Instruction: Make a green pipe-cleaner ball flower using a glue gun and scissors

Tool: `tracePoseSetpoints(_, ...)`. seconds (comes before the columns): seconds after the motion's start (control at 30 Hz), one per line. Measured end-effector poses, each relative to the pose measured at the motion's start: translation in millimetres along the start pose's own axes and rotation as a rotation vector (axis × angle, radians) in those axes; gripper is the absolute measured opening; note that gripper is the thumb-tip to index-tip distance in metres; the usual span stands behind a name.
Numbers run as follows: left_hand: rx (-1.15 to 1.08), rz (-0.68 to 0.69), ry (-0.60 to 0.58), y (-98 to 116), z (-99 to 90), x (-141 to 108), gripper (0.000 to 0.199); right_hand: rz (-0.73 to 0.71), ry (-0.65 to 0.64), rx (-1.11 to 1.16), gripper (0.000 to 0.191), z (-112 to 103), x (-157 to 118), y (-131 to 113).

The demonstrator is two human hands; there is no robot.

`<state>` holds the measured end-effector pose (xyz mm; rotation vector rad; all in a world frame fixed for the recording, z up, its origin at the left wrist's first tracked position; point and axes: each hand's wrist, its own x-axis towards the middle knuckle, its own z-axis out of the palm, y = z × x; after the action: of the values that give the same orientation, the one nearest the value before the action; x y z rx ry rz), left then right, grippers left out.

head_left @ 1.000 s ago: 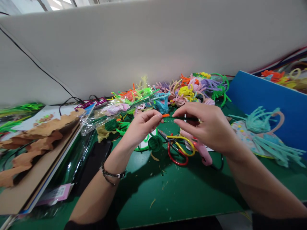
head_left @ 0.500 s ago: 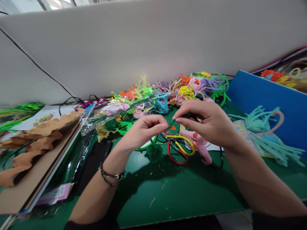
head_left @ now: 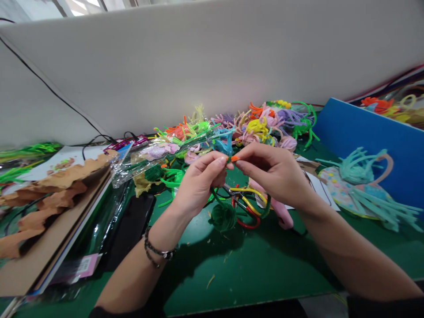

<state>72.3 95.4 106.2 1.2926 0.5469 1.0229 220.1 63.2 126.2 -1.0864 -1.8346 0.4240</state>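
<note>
My left hand (head_left: 203,181) pinches the end of a dark green pipe-cleaner stem, from which a dark green fuzzy ball (head_left: 223,216) hangs just below. Fingertip to fingertip with it, my right hand (head_left: 270,170) pinches a small orange piece (head_left: 234,158) that touches the green stem. Under the hands lie scissors (head_left: 251,203) with yellow and red handles. A pink glue gun (head_left: 282,213) is beneath my right hand, partly hidden by it.
Colourful pipe-cleaner bundles (head_left: 258,126) line the wall at the back. A black phone (head_left: 135,225), plastic bags and cardboard (head_left: 49,234) with brown paper are on the left. A blue board (head_left: 374,145) and a turquoise pipe-cleaner figure (head_left: 361,172) are on the right.
Both hands have come together. The orange piece now shows between the fingertips, and the green ball has shifted right and hangs from my left hand. My right hand has dropped slightly.
</note>
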Motion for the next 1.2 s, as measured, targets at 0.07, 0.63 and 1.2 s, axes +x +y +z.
tracePoseSetpoints(0.07,0.069,0.059,0.079,-1.4,-0.5,1.4,0.028,0.000,-0.016,-0.069,0.011,0.6,-0.4,0.0)
tracePoseSetpoints(0.63,1.107,0.606,0.075,5.3,-14.5,3.2,0.016,-0.203,-0.150,-0.499,0.014,-14.6,-5.9,-11.9)
tracePoseSetpoints(1.2,0.421,0.224,-0.227,2.4,-6.6,-3.8,0.028,0.064,0.002,0.115,0.006,-13.7,0.5,-2.7)
